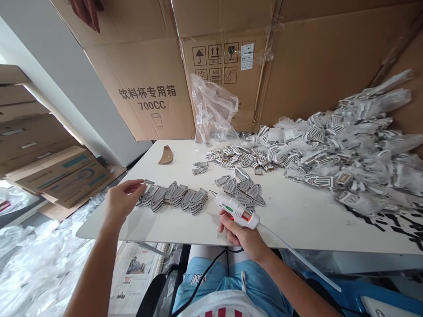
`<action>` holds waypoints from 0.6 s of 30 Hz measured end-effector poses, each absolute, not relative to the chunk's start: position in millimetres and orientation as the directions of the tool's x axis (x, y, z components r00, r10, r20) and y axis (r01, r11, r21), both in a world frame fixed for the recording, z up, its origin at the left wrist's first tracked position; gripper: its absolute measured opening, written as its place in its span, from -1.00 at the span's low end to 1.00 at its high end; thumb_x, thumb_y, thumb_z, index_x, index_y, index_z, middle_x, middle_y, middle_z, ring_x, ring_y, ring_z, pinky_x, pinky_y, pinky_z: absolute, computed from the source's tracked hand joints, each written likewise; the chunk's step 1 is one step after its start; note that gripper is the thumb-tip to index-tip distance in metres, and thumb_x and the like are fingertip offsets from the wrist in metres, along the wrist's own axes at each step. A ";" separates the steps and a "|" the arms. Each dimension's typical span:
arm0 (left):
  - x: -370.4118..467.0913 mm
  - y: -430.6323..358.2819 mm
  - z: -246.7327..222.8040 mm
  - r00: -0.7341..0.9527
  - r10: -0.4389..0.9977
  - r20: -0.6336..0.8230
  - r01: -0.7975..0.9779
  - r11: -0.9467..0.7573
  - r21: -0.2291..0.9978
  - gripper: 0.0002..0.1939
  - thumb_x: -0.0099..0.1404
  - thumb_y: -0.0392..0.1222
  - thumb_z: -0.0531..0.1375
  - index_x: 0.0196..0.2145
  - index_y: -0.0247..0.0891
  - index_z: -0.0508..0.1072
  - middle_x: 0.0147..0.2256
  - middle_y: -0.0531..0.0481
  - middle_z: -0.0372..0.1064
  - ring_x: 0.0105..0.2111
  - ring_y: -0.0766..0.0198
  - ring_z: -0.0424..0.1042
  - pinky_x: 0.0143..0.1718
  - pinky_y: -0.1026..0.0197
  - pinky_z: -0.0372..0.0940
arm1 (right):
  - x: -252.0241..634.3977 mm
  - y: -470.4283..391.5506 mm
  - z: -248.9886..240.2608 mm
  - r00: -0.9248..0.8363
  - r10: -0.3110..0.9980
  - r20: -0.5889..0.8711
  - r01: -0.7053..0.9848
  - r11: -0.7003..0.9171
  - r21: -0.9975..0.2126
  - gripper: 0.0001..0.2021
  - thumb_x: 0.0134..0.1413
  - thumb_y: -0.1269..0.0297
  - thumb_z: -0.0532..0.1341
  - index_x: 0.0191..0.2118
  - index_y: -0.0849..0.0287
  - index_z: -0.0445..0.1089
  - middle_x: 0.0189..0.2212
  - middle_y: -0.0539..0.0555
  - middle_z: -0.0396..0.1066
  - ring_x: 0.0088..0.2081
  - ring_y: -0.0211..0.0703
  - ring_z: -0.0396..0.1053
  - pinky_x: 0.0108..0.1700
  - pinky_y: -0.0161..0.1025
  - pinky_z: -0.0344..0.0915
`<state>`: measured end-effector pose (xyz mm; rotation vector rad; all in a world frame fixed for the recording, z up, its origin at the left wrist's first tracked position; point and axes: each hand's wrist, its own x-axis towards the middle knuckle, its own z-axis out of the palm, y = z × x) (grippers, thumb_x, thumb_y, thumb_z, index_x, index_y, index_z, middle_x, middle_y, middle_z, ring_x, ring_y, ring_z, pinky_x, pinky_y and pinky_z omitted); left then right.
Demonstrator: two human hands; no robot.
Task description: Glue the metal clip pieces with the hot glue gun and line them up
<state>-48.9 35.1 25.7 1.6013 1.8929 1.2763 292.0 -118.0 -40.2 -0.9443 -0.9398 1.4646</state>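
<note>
My right hand (243, 233) is wrapped round a white hot glue gun (236, 210) with an orange trigger; its nozzle points left. A long glue stick (304, 262) trails out of the gun's back. My left hand (124, 200) is closed at the fingertips on the edge of a flat grey boat-shaped piece (149, 182), at the left end of a row. That row (178, 196) consists of several overlapping stacks of like grey pieces on the white table. Just beyond the glue gun lies a loose group of grey pieces (244, 187).
A large heap of plastic-bagged pieces (330, 141) covers the table's right side. Loose pieces (238, 154) and a clear bag (213, 108) lie before tall cardboard boxes (155, 61). A brown scrap (166, 155) sits far left; black strips (393, 220) lie right. A black cord (205, 273) crosses my lap.
</note>
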 end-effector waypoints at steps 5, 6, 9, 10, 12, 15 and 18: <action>-44.2 36.4 33.0 -0.253 0.947 0.196 0.603 -0.004 0.798 -0.69 0.11 -0.05 0.48 -0.21 -0.26 0.71 -0.42 0.12 0.63 -0.32 0.18 0.58 -0.35 0.31 0.41 | 290.1 -118.8 -41.6 -0.065 0.996 -0.058 -0.344 -0.077 -0.936 -0.57 0.25 -0.10 0.36 -0.02 0.15 0.41 -0.40 -0.04 0.48 -0.64 -0.42 0.03 -0.57 -0.35 0.02; -44.1 36.1 33.2 -0.256 0.947 0.195 0.598 -0.004 0.802 -0.69 0.11 -0.04 0.49 -0.22 -0.26 0.71 -0.42 0.13 0.63 -0.33 0.19 0.58 -0.36 0.31 0.40 | 290.0 -118.9 -41.5 -0.064 0.996 -0.059 -0.340 -0.078 -0.937 -0.57 0.25 -0.10 0.36 -0.02 0.15 0.41 -0.41 -0.04 0.47 -0.64 -0.42 0.03 -0.57 -0.35 0.02; -45.6 35.9 31.0 -0.249 0.952 0.177 0.574 -0.002 0.819 -0.67 0.12 -0.03 0.49 -0.21 -0.26 0.70 -0.39 0.12 0.65 -0.32 0.20 0.58 -0.39 0.33 0.39 | 289.6 -119.1 -40.7 -0.052 0.997 -0.065 -0.329 -0.078 -0.941 -0.55 0.25 -0.13 0.37 -0.02 0.14 0.40 -0.41 -0.04 0.47 -0.63 -0.41 0.03 -0.57 -0.35 0.02; -46.3 35.9 29.7 -0.246 0.955 0.167 0.566 0.002 0.824 -0.65 0.13 -0.01 0.50 -0.20 -0.27 0.70 -0.37 0.10 0.66 -0.32 0.21 0.58 -0.41 0.34 0.37 | 289.4 -119.2 -40.4 -0.049 0.997 -0.067 -0.327 -0.079 -0.942 -0.54 0.24 -0.14 0.37 -0.02 0.14 0.40 -0.41 -0.04 0.47 -0.63 -0.40 0.03 -0.57 -0.35 0.02; -47.2 35.8 27.3 -0.241 0.959 0.146 0.559 0.015 0.829 -0.60 0.14 0.04 0.49 -0.17 -0.30 0.70 -0.35 0.08 0.66 -0.31 0.20 0.57 -0.46 0.36 0.32 | 288.9 -119.4 -40.1 -0.049 0.996 -0.074 -0.327 -0.085 -0.941 -0.53 0.23 -0.16 0.37 -0.01 0.13 0.41 -0.40 -0.03 0.47 -0.62 -0.40 0.03 -0.57 -0.35 0.02; -47.1 35.6 24.3 -0.228 0.964 0.134 0.570 0.021 0.821 -0.53 0.19 0.12 0.45 -0.12 -0.34 0.70 -0.31 0.05 0.67 -0.28 0.19 0.58 -0.43 0.35 0.34 | 288.5 -119.6 -40.2 -0.063 0.994 -0.087 -0.324 -0.102 -0.940 -0.53 0.23 -0.15 0.38 0.00 0.14 0.41 -0.38 -0.03 0.47 -0.61 -0.40 0.02 -0.56 -0.35 0.00; -45.2 36.2 23.4 -0.214 0.966 0.145 0.614 0.018 0.789 -0.58 0.22 0.07 0.42 -0.12 -0.33 0.69 -0.28 0.05 0.68 -0.22 0.16 0.60 -0.26 0.28 0.42 | 288.4 -119.4 -41.0 -0.073 0.993 -0.090 -0.320 -0.109 -0.941 -0.54 0.24 -0.14 0.38 0.00 0.14 0.41 -0.37 -0.02 0.47 -0.59 -0.40 0.01 -0.55 -0.35 0.00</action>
